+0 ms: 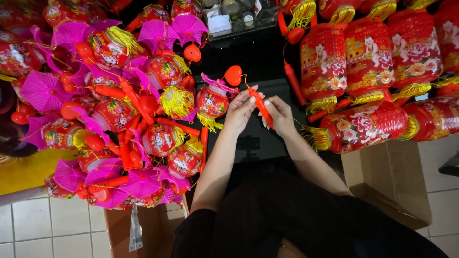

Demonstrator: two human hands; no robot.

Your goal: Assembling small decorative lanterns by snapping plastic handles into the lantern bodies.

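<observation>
Two hands, left hand (240, 111) and right hand (279, 114), share one red stick (262, 108); five big red cylinder lanterns (369, 59) fill the upper right; two cardboard boxes (392, 177) below

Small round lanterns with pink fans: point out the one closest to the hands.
It is the small round lantern just left of the left hand, apart from the pile, under the red heart-shaped piece. The others lie heaped farther left. Both hands' fingers hold a red stick.

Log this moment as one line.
left hand: on red handle stick | right hand: gripping stick | small lantern: beside left hand | large lanterns: right
</observation>
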